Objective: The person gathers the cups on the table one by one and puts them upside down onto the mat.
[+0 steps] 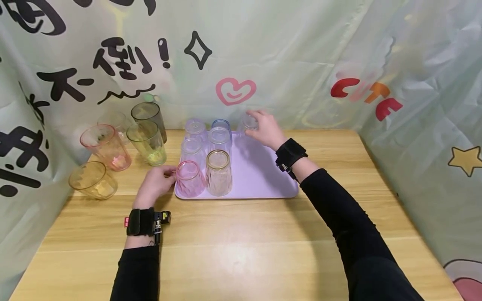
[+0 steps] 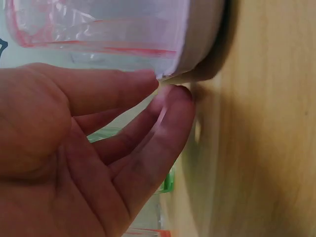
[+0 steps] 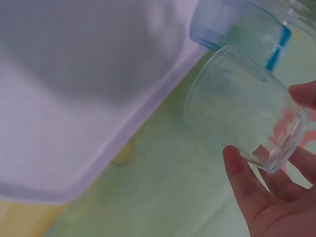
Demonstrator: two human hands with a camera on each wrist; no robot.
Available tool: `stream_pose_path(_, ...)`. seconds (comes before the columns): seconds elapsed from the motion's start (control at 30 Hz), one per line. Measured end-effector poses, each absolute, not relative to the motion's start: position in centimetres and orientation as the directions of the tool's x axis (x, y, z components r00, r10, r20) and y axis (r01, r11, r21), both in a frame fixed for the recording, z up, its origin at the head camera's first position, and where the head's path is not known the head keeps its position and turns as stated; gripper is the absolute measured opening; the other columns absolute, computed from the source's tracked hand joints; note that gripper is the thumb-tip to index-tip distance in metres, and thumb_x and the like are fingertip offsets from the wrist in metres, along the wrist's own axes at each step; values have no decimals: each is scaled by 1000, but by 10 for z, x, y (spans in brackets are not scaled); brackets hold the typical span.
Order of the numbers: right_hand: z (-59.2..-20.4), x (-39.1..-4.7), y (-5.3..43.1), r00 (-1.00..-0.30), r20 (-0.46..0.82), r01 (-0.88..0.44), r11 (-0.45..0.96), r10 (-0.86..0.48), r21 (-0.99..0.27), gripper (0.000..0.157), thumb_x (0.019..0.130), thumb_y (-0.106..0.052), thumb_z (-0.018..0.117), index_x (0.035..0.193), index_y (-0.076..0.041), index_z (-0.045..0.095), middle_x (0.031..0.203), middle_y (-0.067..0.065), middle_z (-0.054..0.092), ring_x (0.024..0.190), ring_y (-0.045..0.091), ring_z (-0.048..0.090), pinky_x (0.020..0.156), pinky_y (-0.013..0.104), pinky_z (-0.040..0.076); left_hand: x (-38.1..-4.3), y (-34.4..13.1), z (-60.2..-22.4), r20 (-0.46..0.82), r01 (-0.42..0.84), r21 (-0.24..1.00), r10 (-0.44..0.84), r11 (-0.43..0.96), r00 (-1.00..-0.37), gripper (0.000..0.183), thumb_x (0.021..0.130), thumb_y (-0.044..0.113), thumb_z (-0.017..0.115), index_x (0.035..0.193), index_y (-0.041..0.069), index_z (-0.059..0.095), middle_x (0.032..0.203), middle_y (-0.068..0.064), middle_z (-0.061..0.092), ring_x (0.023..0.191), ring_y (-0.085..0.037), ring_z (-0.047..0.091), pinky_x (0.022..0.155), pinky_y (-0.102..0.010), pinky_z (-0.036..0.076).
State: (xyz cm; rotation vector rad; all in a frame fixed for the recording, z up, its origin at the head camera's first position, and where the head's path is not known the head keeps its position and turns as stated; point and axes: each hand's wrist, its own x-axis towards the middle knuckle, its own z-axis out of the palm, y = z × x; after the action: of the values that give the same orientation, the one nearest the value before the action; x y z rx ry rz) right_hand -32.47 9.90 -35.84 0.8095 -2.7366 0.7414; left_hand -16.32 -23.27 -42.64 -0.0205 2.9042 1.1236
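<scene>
My right hand (image 1: 267, 130) grips a clear glass (image 3: 237, 103) by its base, mouth downward, above the back of a lilac tray (image 1: 263, 182). In the right wrist view, thumb and fingers stand on opposite sides of the base. A blue glass (image 3: 237, 27) stands beside it on the tray. At the tray's front left corner, my left hand (image 1: 156, 182) pinches the rim between thumb and fingers. Closest to that hand is an upside-down pink glass (image 1: 191, 184), with an amber-rimmed glass (image 1: 219, 177) to its right. Behind them stand several more upside-down glasses, one of them purple (image 1: 195, 127).
Left of the tray stand upright coloured glasses: an amber one (image 1: 94, 184), a pinkish-orange one (image 1: 107, 148), a yellow-green one (image 1: 147, 144) and a grey one (image 1: 152, 115). Printed cloth (image 1: 286, 62) hangs behind and beside the wooden table (image 1: 233, 251).
</scene>
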Motion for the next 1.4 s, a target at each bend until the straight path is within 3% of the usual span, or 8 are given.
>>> stream_pose_path(0.2,-378,-336,91,-840,294,-540,749,-455,-383,62,73,-27,67,129,-8,48,125,19,50,110,29,46,93,43,41,-164,-232,-431,-33,-21,693,3,720,-999,33,86,11,56,117,2,57,96,-15,64,88,-23,55,81,-43,46)
stream_pose_path(0.4,-390,-343,84,-864,252,-502,772,-435,-389,64,71,-27,70,129,-8,49,125,21,49,109,33,46,93,45,41,-165,-230,-432,-41,-36,702,-10,711,-999,33,85,9,57,117,0,57,97,-15,63,86,-23,55,78,-41,47)
stream_pose_path(1.13,-394,-336,78,-871,195,-492,793,-452,-359,64,77,-29,64,135,-11,42,134,15,43,119,27,39,99,44,35,-165,-228,-431,-63,-57,713,-18,699,-998,32,85,7,56,116,0,56,97,-16,62,85,-23,55,74,-38,49)
stream_pose_path(1.4,-374,-324,91,-845,339,-528,748,-414,-402,65,79,-27,62,137,-12,38,136,13,41,121,22,35,101,39,33,-164,-229,-426,19,-25,714,-55,700,-998,28,84,9,56,112,4,59,98,-13,62,88,-24,54,78,-42,47)
